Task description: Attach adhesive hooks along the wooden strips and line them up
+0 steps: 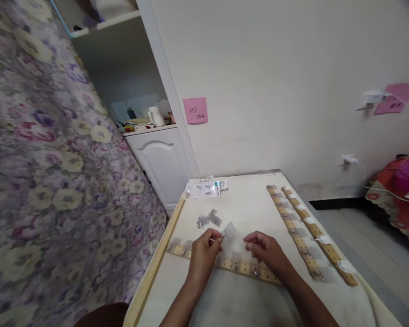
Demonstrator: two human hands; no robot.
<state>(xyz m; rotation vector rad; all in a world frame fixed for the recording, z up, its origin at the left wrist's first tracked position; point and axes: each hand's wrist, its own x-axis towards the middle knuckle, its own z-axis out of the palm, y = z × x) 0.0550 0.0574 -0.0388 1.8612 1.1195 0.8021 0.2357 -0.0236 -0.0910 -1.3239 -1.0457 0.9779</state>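
My left hand pinches a small clear adhesive hook, a see-through square patch with a ring-like mark. It is raised over the white tabletop. To the right, my right hand is curled with thumb and index tip close together; whether anything small sits between them is not visible. Beneath both hands runs a wooden strip with holes, carrying several clear patches and metal hooks; the hands hide parts of it. Beyond my left hand lie loose clear patches with metal hooks.
Flat packets lie at the table's far left corner. Two long wooden strips, one with metal hooks and one with white hooks, lie along the right. A wooden edge piece borders the left. A floral curtain hangs left.
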